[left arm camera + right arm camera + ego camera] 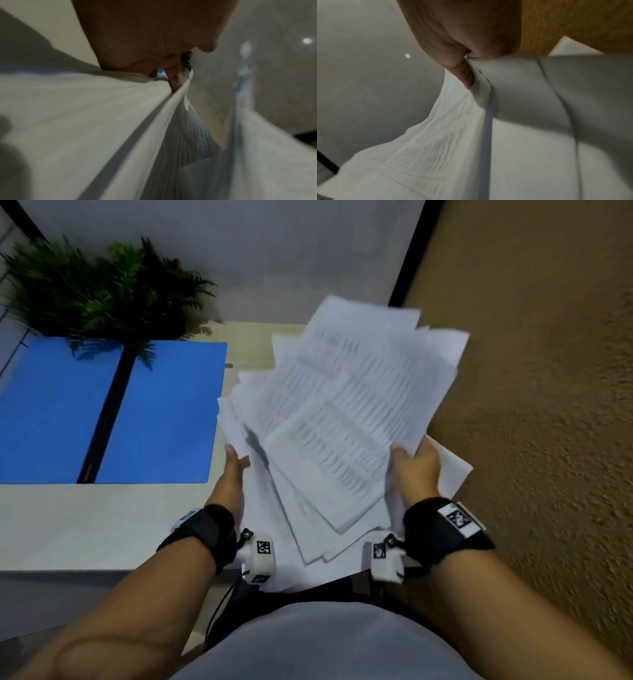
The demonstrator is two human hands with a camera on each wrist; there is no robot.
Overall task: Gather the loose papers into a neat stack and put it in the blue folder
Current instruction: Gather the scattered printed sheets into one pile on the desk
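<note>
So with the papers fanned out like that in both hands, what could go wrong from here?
1. The papers are splayed at many angles, so loose sheets may slip out between the left hand and right hand.
2. Some sheets overhang the table edge and could fall.
3. The blue folder lies partly under plant fronds, which could snag.

A pale, off-white table (85, 518) carries the things, its near edge running across the lower left of the head view; a blue folder (164, 419) lies open and flat on it at the left, a black spine down its middle; a green fern-like plant (102, 285) stands at the table's far left, its fronds hanging over the folder's far edge. At the right, loose white papers (342, 419) fan out unevenly; whether the lowest sheets touch the top cannot be told.
</note>
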